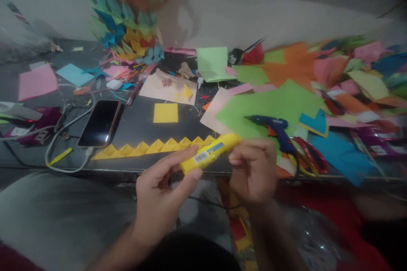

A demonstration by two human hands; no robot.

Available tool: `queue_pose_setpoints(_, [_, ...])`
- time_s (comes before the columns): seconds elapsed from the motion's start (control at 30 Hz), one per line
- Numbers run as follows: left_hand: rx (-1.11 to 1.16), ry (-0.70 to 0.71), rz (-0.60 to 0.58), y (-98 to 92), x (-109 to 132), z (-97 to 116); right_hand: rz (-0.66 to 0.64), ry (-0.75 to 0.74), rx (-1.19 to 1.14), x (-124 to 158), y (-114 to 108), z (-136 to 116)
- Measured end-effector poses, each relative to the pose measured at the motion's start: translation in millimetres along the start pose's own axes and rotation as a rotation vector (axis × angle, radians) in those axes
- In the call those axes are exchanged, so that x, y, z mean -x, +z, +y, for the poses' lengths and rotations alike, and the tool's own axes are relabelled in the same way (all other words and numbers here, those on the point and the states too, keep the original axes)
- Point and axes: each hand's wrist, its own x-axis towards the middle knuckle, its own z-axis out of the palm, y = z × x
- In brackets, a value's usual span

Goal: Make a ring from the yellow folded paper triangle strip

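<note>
Both hands are raised in front of the dark table's (136,123) near edge. My left hand (162,190) pinches the lower end of a yellow glue stick (210,151) between thumb and fingers. My right hand (254,169) is closed around the stick's upper end. Just behind the hands, a row of folded yellow paper triangles (152,147) lies along the table edge. A single yellow paper square (165,113) rests further back.
A phone (100,123) with a white cable (63,135) lies at left. A blue glue gun (275,129) and red-handled scissors (310,154) rest on green paper (270,106) at right. Coloured paper sheets pile up at right. A tall multicoloured paper sculpture (130,12) stands at the back.
</note>
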Motion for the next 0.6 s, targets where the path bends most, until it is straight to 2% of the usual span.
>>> queue_pose_setpoints(0.13, [-0.023, 0.03, -0.002, -1.4, 1.5, -0.1, 0.047, 0.009, 0.069, -0.7, -4.9, -1.6])
queue_pose_setpoints(0.37, [-0.07, 0.138, -0.038, -2.1, 6.0, -2.1, -0.038, -0.13, 0.245, -7.7, -14.8, -0.1])
queue_pose_setpoints(0.47, [-0.085, 0.167, -0.036, -1.0, 7.4, -2.3, -0.051, -0.2, 0.27, -6.9, -12.7, 1.7])
queue_pose_setpoints(0.6, [-0.085, 0.174, -0.045, 1.5, 7.5, -4.3, -0.089, -0.174, 0.232, -4.7, -4.0, 4.8])
